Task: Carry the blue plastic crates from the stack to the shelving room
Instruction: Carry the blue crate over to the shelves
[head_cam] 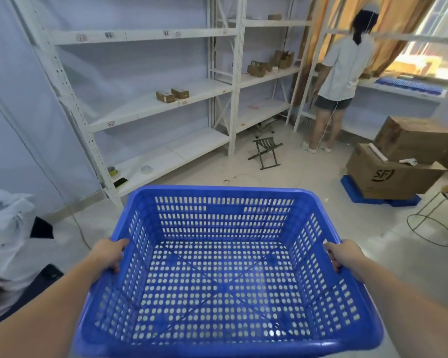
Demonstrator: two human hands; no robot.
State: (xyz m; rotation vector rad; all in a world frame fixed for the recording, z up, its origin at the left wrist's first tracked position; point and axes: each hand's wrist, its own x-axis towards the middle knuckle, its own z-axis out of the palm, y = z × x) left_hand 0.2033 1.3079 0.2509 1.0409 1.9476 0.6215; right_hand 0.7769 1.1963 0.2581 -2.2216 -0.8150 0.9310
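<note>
A blue plastic crate (223, 218) with perforated walls and floor fills the lower middle of the view, held level above the floor, and it is empty. My left hand (109, 254) grips its left rim, fingers curled over the edge. My right hand (343, 255) grips the right rim the same way. Both forearms reach in from the bottom corners.
White metal shelving (150, 109) with a few small boxes lines the far wall. A person (339, 81) stands at the right shelves. A small folding stool (265, 152) lies on the floor ahead. Cardboard boxes (398, 161) and a wire frame (435, 223) stand right; white bags (8, 236) left.
</note>
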